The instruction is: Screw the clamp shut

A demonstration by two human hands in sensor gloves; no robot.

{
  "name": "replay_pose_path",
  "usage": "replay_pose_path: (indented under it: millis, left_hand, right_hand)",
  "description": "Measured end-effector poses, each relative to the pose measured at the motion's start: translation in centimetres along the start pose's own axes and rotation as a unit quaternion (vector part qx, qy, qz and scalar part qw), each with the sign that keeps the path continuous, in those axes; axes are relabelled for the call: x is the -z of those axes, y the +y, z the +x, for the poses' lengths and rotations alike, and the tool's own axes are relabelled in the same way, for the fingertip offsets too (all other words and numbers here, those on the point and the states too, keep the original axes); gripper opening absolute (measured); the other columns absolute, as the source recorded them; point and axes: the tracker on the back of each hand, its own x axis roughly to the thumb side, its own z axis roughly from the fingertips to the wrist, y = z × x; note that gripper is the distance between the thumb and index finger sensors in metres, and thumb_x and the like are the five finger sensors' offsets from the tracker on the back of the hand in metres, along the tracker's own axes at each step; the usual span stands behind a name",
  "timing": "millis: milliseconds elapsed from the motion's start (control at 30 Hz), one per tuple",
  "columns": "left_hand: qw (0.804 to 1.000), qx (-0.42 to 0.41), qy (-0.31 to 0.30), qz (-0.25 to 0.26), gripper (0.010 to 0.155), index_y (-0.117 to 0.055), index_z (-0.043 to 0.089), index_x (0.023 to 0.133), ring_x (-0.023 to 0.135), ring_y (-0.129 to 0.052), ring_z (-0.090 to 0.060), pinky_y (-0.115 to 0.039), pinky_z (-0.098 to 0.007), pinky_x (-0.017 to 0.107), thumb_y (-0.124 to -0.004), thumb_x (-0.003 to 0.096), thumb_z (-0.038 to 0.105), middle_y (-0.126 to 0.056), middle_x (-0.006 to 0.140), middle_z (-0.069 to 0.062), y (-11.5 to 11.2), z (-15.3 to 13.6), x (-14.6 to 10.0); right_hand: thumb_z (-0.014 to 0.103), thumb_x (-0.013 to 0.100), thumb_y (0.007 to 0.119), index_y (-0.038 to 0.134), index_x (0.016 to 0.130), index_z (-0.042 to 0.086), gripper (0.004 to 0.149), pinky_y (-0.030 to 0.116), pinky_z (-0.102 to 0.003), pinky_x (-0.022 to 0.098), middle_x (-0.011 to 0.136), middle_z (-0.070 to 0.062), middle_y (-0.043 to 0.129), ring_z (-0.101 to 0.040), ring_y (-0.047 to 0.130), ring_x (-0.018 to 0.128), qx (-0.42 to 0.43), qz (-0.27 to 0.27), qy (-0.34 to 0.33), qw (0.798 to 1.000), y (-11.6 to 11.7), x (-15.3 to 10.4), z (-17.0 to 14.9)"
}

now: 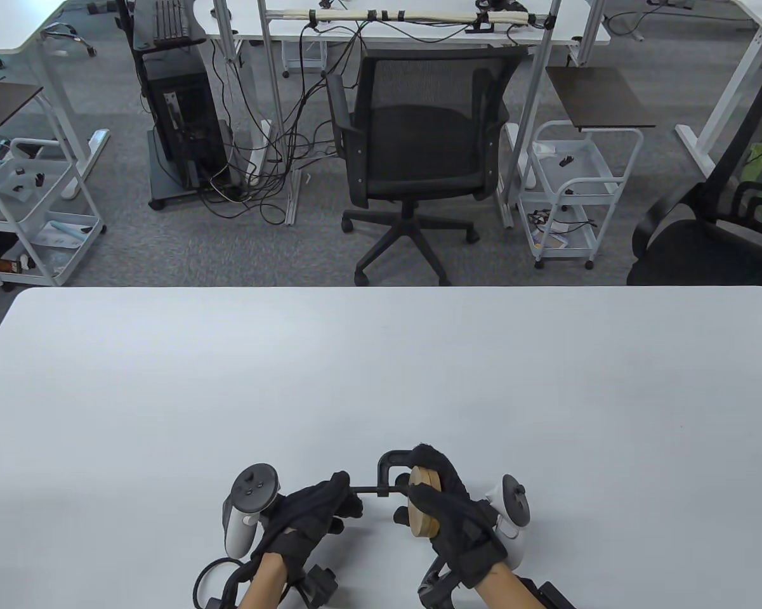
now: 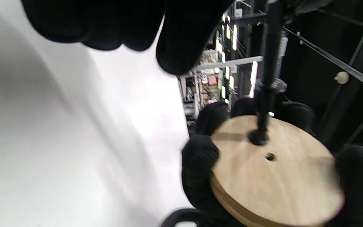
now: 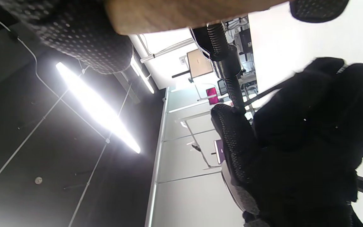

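Both hands on clamp

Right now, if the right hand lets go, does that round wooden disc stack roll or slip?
The round wooden disc stack probably rolls on its edge. The black metal C-clamp screw pad touches its face, likely resisting. The right hand wraps its rim.

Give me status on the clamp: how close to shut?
Done: screw pad already touches the wooden discs inside the C-clamp. In hand: right hand holds discs and frame; left hand grips the screw's handle end. Left: final tightening; firmness can't be judged.
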Motion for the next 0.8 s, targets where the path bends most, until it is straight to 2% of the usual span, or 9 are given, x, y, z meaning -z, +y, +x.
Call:
replay_pose_path:
  millis: [67,133,233,300,400,533,633,733,800]
  left_hand:
    - [0.999,-0.029,-0.014,-0.012,0.074,-0.069,0.004,0.102,0.094,-0.057,-0.056,-0.066,-0.063,0.061,-0.061,0.0577,0.063,-0.051,0.111,-0.028,-0.1,0.1,0.1]
    - [0.999,-0.03,-0.037,-0.02,0.07,-0.058,0.011,0.11,0.097,-0.052,-0.056,-0.063,-0.064,0.063,-0.065,0.0582,0.058,-0.043,0.114,-0.028,-0.2,0.4,0.2]
    - [0.997,0.002,-0.069,-0.018,0.066,-0.051,0.017,0.113,0.1,-0.05,-0.055,-0.062,-0.065,0.064,-0.069,0.0576,0.049,-0.041,0.115,-0.026,-0.2,1.1,0.2]
    - [0.996,0.013,-0.087,-0.014,0.063,-0.052,0.023,0.112,0.101,-0.049,-0.054,-0.062,-0.066,0.064,-0.072,0.0567,0.042,-0.042,0.116,-0.025,-0.2,1.6,0.2]
    - [0.993,0.027,-0.115,0.007,0.055,-0.061,0.032,0.107,0.101,-0.051,-0.053,-0.062,-0.066,0.064,-0.076,0.0545,0.035,-0.046,0.116,-0.022,-0.2,2.2,0.0]
    - [0.99,0.048,-0.134,0.017,0.046,-0.077,0.033,0.097,0.101,-0.055,-0.052,-0.063,-0.066,0.064,-0.081,0.0508,0.029,-0.054,0.115,-0.019,-0.2,2.6,-0.1]
    - [0.988,0.057,-0.14,0.03,0.045,-0.081,0.034,0.094,0.101,-0.057,-0.051,-0.064,-0.066,0.064,-0.082,0.0492,0.027,-0.058,0.114,-0.018,-0.2,2.8,-0.2]
    - [0.989,0.056,-0.134,0.025,0.046,-0.078,0.032,0.096,0.1,-0.056,-0.051,-0.063,-0.066,0.063,-0.081,0.0506,0.029,-0.056,0.114,-0.019,-0.2,2.7,-0.2]
    - [0.99,0.051,-0.128,0.025,0.058,-0.063,0.028,0.107,0.1,-0.054,-0.052,-0.063,-0.066,0.063,-0.08,0.0522,0.037,-0.052,0.115,-0.021,-0.2,2.5,-0.2]
  right_hand:
    - [0.052,0.052,0.088,0.048,0.108,0.023,0.075,0.06,-0.069,0.054,0.114,-0.005,0.033,-0.053,0.043,0.094,0.002,0.008,0.002,1.0,0.1,0.0,-0.1]
    - [0.053,0.051,0.088,0.048,0.108,0.023,0.075,0.061,-0.069,0.054,0.114,-0.005,0.034,-0.053,0.043,0.094,-0.004,0.003,0.002,1.0,0.1,0.0,-0.1]
    - [0.052,0.051,0.088,0.048,0.108,0.023,0.075,0.06,-0.069,0.054,0.114,-0.005,0.034,-0.053,0.043,0.094,-0.002,0.002,0.005,1.0,0.0,0.0,-0.2]
    - [0.052,0.051,0.088,0.048,0.108,0.023,0.075,0.061,-0.069,0.054,0.114,-0.006,0.034,-0.053,0.043,0.094,-0.002,-0.002,0.005,1.0,0.0,0.0,-0.2]
    - [0.052,0.051,0.088,0.048,0.108,0.023,0.076,0.06,-0.069,0.054,0.114,-0.006,0.034,-0.053,0.043,0.094,-0.004,-0.002,0.006,1.0,0.0,0.0,-0.2]
    - [0.052,0.051,0.088,0.048,0.108,0.023,0.075,0.06,-0.069,0.054,0.114,-0.006,0.034,-0.053,0.043,0.094,-0.003,-0.003,0.009,1.0,0.0,0.0,-0.2]
    - [0.052,0.051,0.088,0.048,0.108,0.023,0.076,0.06,-0.069,0.054,0.114,-0.006,0.034,-0.053,0.043,0.094,-0.001,-0.004,0.01,1.0,0.0,0.0,-0.2]
    - [0.052,0.051,0.088,0.048,0.108,0.023,0.075,0.06,-0.069,0.054,0.114,-0.006,0.034,-0.053,0.043,0.094,-0.001,-0.006,0.009,1.0,0.0,0.0,-0.2]
    - [0.052,0.051,0.088,0.048,0.108,0.023,0.075,0.061,-0.069,0.054,0.114,-0.006,0.034,-0.053,0.043,0.094,0.0,-0.008,0.005,1.0,-0.1,0.0,-0.1]
